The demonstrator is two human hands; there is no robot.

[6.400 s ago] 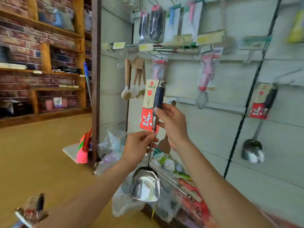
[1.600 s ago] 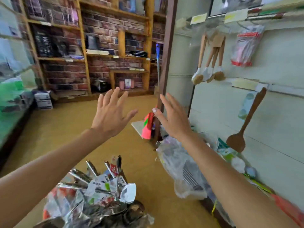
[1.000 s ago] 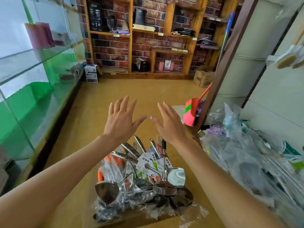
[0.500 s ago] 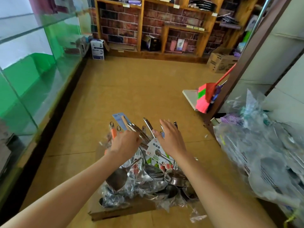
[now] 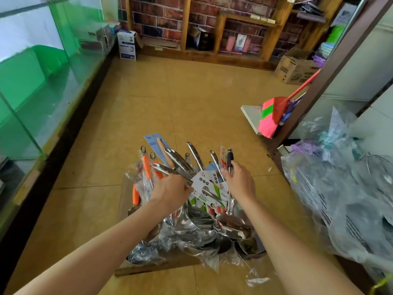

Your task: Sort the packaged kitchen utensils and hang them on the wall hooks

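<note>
A pile of packaged utensils [image 5: 191, 220] lies on the tan floor [image 5: 170, 99], partly wrapped in clear plastic, resting on a flat piece of brown cardboard [image 5: 153, 267], with the handles fanning up and away from the person. Both bare arms reach down into this pile. The left hand [image 5: 170, 192] sits on the pile's left half among the steel handles [image 5: 180, 162]; its fingers bend down out of sight behind the back of the hand, so whether they hold anything cannot be told. The right hand [image 5: 240, 184] is at the pile's right edge, its fingers curled round the black-handled utensil [image 5: 230, 159], which stands upright against a red and white card [image 5: 223, 156]. Between the two hands lies a white and green card [image 5: 205, 188]. At the pile's far left stand orange-handled utensils [image 5: 146, 167], with a blue card [image 5: 156, 143] just behind them. Right of the pile are clear plastic bags [image 5: 340, 188]; beyond it to the right a pink and green broom [image 5: 272, 116] leans on a brown post; well to its left is a glass case [image 5: 32, 92].
</note>
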